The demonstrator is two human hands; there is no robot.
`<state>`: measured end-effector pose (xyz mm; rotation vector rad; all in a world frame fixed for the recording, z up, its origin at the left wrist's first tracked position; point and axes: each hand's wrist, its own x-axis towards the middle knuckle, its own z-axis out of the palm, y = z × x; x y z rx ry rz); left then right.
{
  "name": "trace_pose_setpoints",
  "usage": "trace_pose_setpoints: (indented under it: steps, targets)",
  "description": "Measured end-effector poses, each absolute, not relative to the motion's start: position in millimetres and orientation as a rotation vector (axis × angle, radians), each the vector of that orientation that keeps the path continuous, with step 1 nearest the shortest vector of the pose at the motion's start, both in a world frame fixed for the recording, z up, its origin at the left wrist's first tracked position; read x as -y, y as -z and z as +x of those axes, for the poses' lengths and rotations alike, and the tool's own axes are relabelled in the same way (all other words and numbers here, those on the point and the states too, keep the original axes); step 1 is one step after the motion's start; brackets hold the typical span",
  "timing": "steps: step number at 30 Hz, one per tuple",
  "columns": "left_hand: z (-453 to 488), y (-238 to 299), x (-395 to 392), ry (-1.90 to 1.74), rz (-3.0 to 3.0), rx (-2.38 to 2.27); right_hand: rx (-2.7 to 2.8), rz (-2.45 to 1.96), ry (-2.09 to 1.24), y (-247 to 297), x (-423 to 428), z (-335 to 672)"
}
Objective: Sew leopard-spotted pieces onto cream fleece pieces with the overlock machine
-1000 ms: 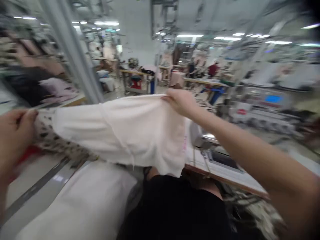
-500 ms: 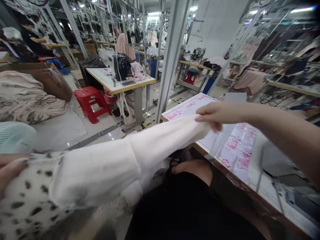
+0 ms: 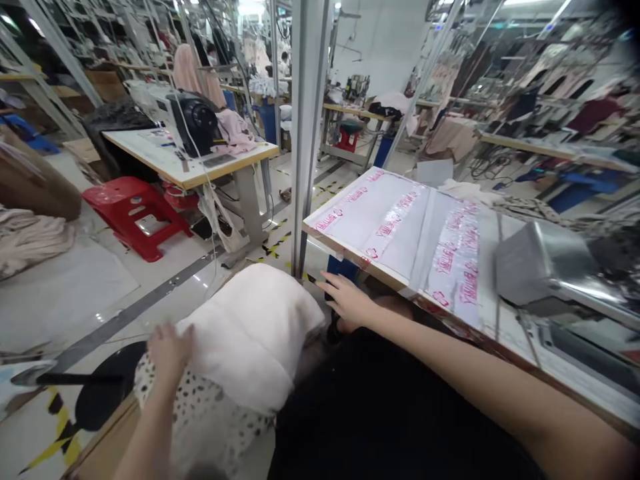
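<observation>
A cream-white garment (image 3: 253, 333) lies bunched on a low pile beside my lap, over a spotted cream fabric (image 3: 200, 417). My left hand (image 3: 169, 350) rests on the left edge of the white garment where it meets the spotted fabric, fingers curled down onto the cloth. My right hand (image 3: 347, 301) hovers just right of the garment with fingers spread, holding nothing. My black-clad lap (image 3: 380, 413) fills the lower middle.
A work table (image 3: 400, 223) covered in clear plastic with red print stands to my right, with a metal machine (image 3: 540, 267) on it. A metal post (image 3: 306, 127) rises ahead. Left are a sewing table (image 3: 185, 167), a red stool (image 3: 133, 213) and a black fan base (image 3: 103, 397).
The garment, stretched between both hands before, now lies dropped on the pile. My right hand has let go and opened; my left hand has come down onto the cloth. The view tilted downward.
</observation>
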<state>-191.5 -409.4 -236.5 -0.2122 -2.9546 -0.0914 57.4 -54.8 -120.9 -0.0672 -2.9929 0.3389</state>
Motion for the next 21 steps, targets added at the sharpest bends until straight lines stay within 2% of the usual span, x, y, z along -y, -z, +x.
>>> trace_pose_setpoints:
  steps: [5, 9, 15, 21]
  targets:
    - [-165.4, 282.0, 348.7, 0.104, -0.536, 3.031, 2.942, -0.619, -0.301, 170.6, 18.0, 178.4]
    - [-186.0, 295.5, 343.0, 0.065, -0.497, 3.16, 2.817, -0.909, -0.24, 209.9, 18.9, 262.8]
    - [-211.7, 286.0, 349.3, 0.012, -0.406, 3.313, 2.638, -1.195, -0.128, 273.5, 56.5, 357.7]
    - [-184.4, 255.7, 320.4, 0.105, -0.361, 3.213, 2.478, -1.266, 0.043, 266.6, 60.5, 394.2]
